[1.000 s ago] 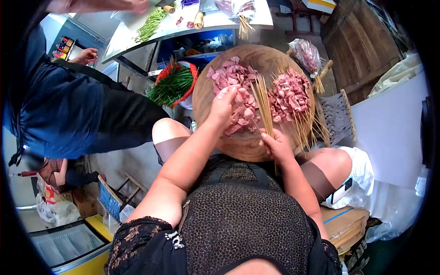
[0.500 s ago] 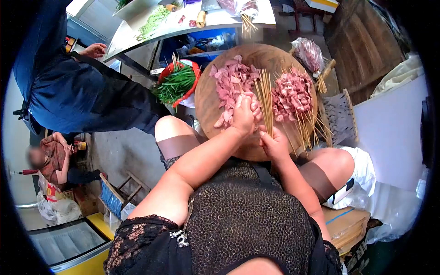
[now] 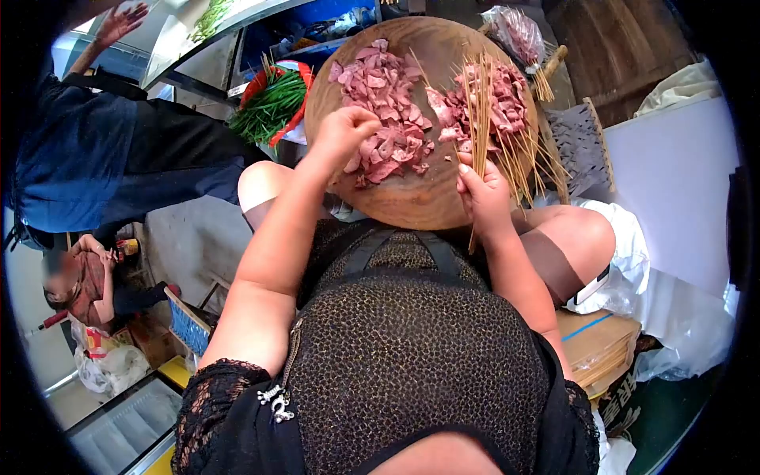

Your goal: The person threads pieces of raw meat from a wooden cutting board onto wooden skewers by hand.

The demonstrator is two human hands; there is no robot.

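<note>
My right hand (image 3: 485,190) is closed round a bundle of thin wooden skewers (image 3: 480,119) that points away from me. One skewer with meat pieces on it (image 3: 445,111) slants off to the left of the bundle. My left hand (image 3: 345,136) is curled over the left edge of the loose meat slices (image 3: 388,142); whatever its fingers hold, if anything, cannot be made out. Both hands are above the round wooden board (image 3: 412,210). A pile of skewered meat (image 3: 507,103) lies on the board's right side, its sticks fanning toward me.
Green vegetables (image 3: 273,107) fill a red-lined container left of the board. Bagged skewers (image 3: 518,36) lie beyond its right edge. A person in dark clothes (image 3: 119,158) stands at the left near a white table (image 3: 178,47); another person (image 3: 95,285) sits farther back.
My left hand has moved left, away from the skewer bundle to the loose slices. A meat-bearing skewer now shows beside the bundle. The view has tilted down, and the standing person's hand is raised.
</note>
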